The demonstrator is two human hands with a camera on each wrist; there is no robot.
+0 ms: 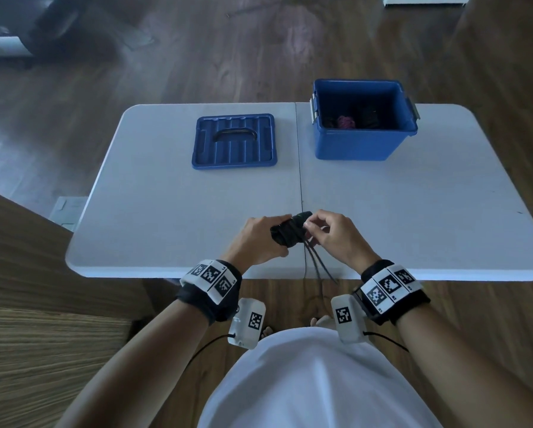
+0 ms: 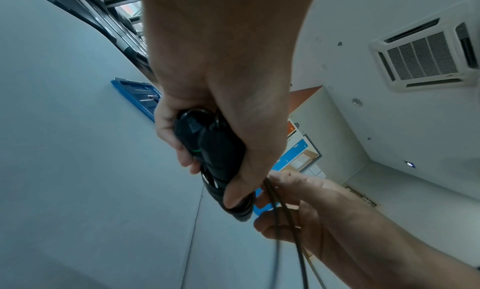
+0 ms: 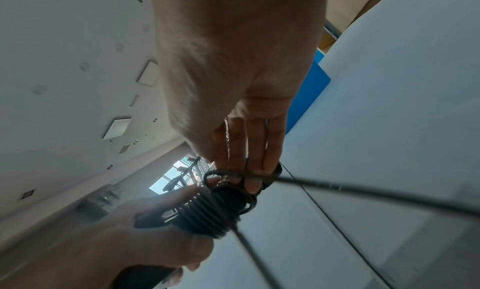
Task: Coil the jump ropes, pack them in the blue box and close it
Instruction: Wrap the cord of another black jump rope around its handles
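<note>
Hands (image 1: 293,237) wind thin black cord (image 3: 207,213) round paired smooth handles (image 2: 210,143)

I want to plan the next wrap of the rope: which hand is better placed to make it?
Right hand: it pinches the loose black cord; the left hand holds the black handles.

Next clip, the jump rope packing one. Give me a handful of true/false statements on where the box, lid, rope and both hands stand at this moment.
1. The blue box is open. True.
2. The lid sits on the box. False: it lies flat on the table, left of the box.
3. The left hand grips the black jump rope. True.
4. The right hand rests idle on the table. False: it handles the rope's cord.
5. The box is empty. False: dark and pink bundles lie inside.
</note>
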